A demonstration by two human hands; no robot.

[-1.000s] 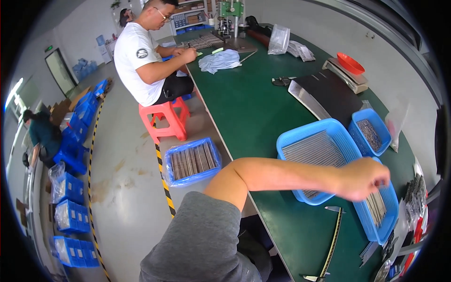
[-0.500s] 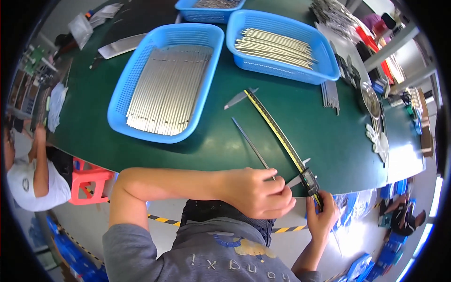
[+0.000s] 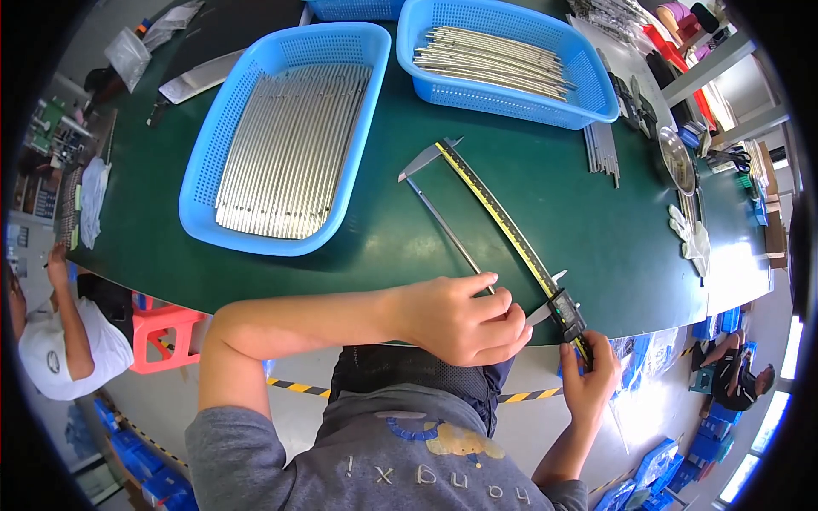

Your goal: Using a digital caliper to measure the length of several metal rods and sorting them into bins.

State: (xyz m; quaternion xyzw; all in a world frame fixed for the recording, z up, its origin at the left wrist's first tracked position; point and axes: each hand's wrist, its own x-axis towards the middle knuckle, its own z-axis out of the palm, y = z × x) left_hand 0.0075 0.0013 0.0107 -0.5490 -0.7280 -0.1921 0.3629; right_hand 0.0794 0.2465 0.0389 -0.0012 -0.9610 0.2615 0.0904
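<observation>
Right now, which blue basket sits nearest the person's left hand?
The big blue basket packed with flat metal strips, at the table's left. The other basket, holding loose rods, lies farther back to the right of the left hand.

The near end of the thin grey metal rod vanishes under the left hand at lower centre. The right hand covers the tail of the long yellow-scaled digital caliper. A third blue plastic basket is cut off by the top edge. Items at upper right are too small to tell.
</observation>
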